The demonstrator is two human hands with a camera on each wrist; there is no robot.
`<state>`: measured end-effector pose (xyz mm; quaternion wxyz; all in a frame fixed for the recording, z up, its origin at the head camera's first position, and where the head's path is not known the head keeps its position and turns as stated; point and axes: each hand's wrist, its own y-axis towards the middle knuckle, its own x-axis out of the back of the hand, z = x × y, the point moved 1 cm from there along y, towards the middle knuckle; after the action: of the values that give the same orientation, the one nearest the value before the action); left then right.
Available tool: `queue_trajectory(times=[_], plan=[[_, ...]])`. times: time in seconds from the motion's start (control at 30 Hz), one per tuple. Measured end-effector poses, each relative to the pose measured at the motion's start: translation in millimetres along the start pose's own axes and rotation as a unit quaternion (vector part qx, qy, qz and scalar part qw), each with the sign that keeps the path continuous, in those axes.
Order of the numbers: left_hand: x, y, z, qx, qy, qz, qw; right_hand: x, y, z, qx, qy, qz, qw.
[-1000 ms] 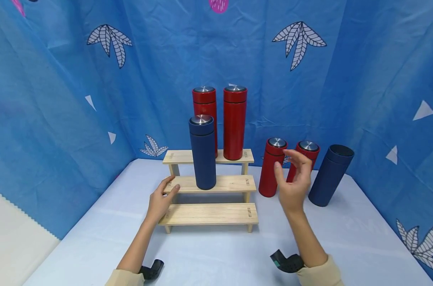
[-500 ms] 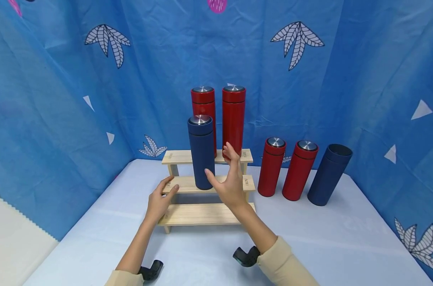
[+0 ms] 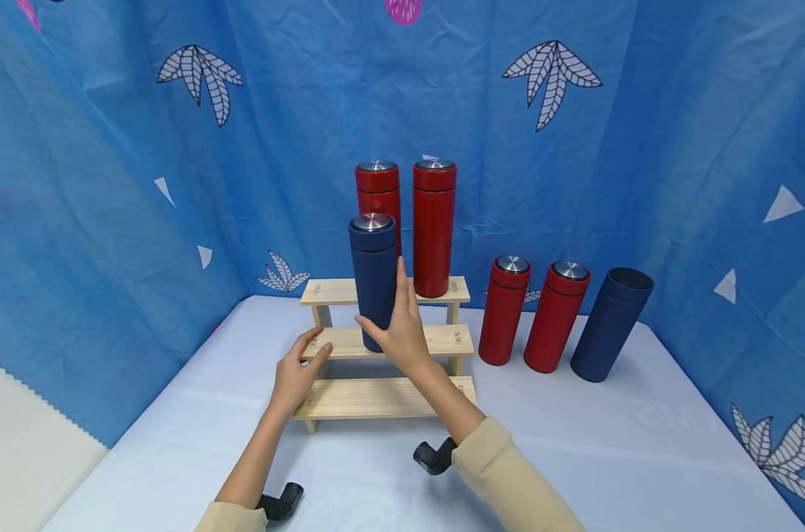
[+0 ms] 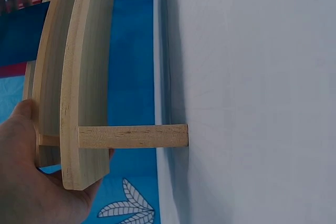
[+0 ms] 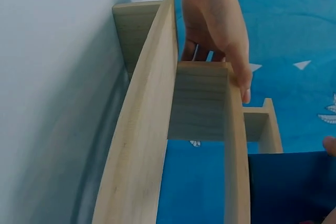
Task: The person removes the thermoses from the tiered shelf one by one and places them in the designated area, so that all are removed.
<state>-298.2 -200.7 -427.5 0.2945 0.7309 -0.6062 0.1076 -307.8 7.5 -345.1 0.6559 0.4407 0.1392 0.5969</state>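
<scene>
In head cam we've got R hand [image 3: 404, 331] curled round the blue bottle [image 3: 374, 273] on the mid shelf [image 3: 447, 340]. R wrist cam shows what that hides: L hand [image 5: 218, 19] gripping the shelf's end, fingers [image 5: 189, 51] tucked below.

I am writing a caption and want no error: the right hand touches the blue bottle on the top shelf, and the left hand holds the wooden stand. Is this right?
The level is wrong: the head view shows the blue bottle on the middle shelf. The right hand does touch it, and the left hand holds the wooden stand.
</scene>
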Motion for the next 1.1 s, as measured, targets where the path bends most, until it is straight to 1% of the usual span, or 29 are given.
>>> queue_trajectory(times=[0.1,0.27,0.43,0.6,0.77,0.87,1.1], plan=[[-0.2,-0.2,0.0,0.001,0.000,0.000,1.0000,-1,-0.8,-2,-0.002,-0.006,-0.002,1.0000],[-0.7,-0.2,-0.3,0.001,-0.006,0.000,1.0000,2,-4.6,-3,0.005,-0.014,-0.013,0.9998],[-0.7,-0.3,-0.9,-0.001,-0.009,-0.001,1.0000,11,-13.1,-2,0.020,-0.014,-0.029,0.9993],[0.0,-0.7,-1.4,0.005,-0.007,-0.002,1.0000,24,-22.8,1,0.021,-0.002,-0.037,0.9991],[0.4,-0.3,-2.3,0.009,-0.007,-0.003,0.9999,41,-32.2,2,0.021,0.000,-0.043,0.9989],[0.0,0.1,-1.5,0.010,-0.006,-0.005,0.9999,56,-37.1,-1,0.026,-0.013,-0.046,0.9985],[-1.1,0.5,0.0,0.014,-0.007,-0.008,0.9998,101,-48.7,-13,0.046,-0.047,-0.070,0.9954]])
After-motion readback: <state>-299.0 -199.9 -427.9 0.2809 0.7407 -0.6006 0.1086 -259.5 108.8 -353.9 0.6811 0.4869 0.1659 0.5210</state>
